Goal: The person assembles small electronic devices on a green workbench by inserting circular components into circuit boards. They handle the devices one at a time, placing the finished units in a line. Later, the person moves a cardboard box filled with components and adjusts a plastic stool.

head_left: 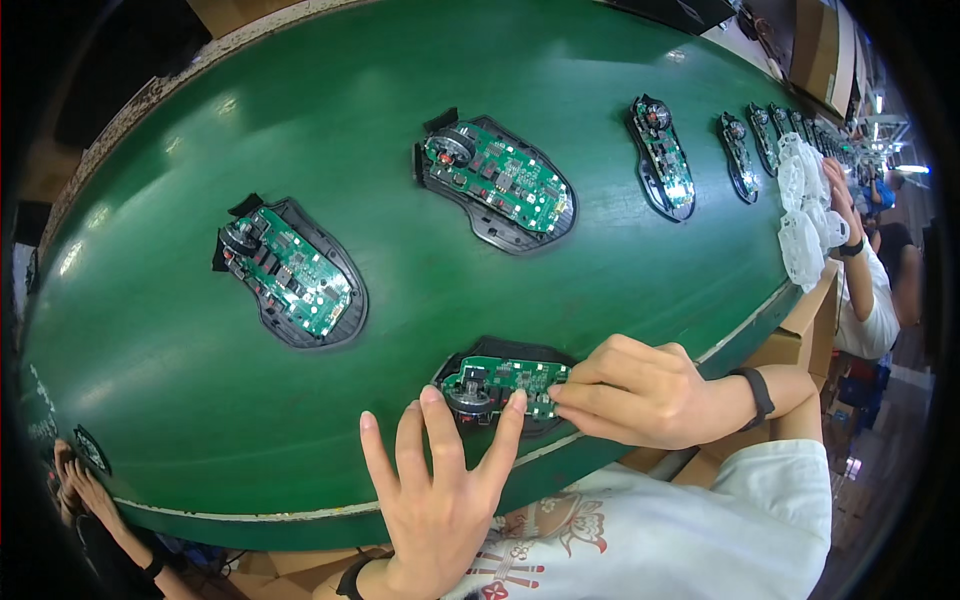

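Two hands share one device at the near edge of the green table [160, 390], and the step looks like fine fingertip work on its circuit board [522, 376]. To do it well, the left end should be braced lightly, with no weight on the scroll wheel [468, 398]; the board should stay level in its black shell [530, 352], and at the right end any pressure is best kept gentle, clear of the small components. As for pose, the left hand [440, 500] comes up from below, palm down and fingers well spread, gripping nothing: one fingertip is at the wheel end, another digit on the board's lower edge, the outer two off the device. The right hand [645, 395] reaches in sideways, fingertips drawn together at the board's right end; whether they pinch its edge or some small part cannot be told.
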`<state>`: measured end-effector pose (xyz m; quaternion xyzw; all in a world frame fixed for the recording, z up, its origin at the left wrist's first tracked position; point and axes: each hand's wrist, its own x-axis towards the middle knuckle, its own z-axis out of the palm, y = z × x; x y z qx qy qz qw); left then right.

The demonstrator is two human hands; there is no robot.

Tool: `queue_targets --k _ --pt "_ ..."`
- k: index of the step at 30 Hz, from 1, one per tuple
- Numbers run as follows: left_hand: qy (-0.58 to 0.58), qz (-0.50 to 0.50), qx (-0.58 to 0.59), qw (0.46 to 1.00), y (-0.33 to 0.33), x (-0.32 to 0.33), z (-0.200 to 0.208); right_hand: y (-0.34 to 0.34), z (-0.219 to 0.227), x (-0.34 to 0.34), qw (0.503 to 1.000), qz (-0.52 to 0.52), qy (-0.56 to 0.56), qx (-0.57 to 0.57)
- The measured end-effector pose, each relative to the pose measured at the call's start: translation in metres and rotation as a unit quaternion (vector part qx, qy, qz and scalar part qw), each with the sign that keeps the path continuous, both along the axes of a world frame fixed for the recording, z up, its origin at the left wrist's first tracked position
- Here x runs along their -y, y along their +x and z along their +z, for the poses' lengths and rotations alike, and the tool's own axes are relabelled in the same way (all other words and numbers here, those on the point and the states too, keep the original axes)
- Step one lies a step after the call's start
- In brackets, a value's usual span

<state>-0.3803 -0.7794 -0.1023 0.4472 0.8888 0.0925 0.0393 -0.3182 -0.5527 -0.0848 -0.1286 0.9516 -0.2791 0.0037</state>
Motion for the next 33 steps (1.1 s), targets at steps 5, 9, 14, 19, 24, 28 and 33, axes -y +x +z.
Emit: queue_targets --k 5,9,14,19,24,28,33 --pt "-0.027 -0.006 -0.012 1.000 0.001 -0.002 0.014 -0.003 -0.006 0.013 0.995 -0.019 0.077 -0.061" --pt "-0.023 0.001 -0.022 0.999 0.004 0.000 0.012 -0.009 -0.007 0.023 0.995 -0.032 0.085 -0.041" --pt "-0.006 -0.001 -0.047 0.999 0.008 0.005 -0.001 -0.010 -0.011 0.030 0.995 -0.060 0.073 -0.018" --pt "0.015 0.000 -0.009 1.000 0.009 0.008 -0.002 -0.013 -0.009 0.033 0.996 -0.067 0.050 -0.007" --pt "0.022 -0.008 0.001 1.000 0.008 0.011 -0.003 -0.012 -0.001 0.024 0.997 -0.062 -0.018 0.051" --pt "0.025 -0.015 0.014 0.999 0.006 0.011 -0.001 -0.003 0.004 0.008 0.994 -0.048 -0.080 0.057" --pt "0.036 -0.022 0.014 0.999 0.006 0.012 -0.006 0.006 0.014 0.015 0.997 0.008 0.080 0.017"
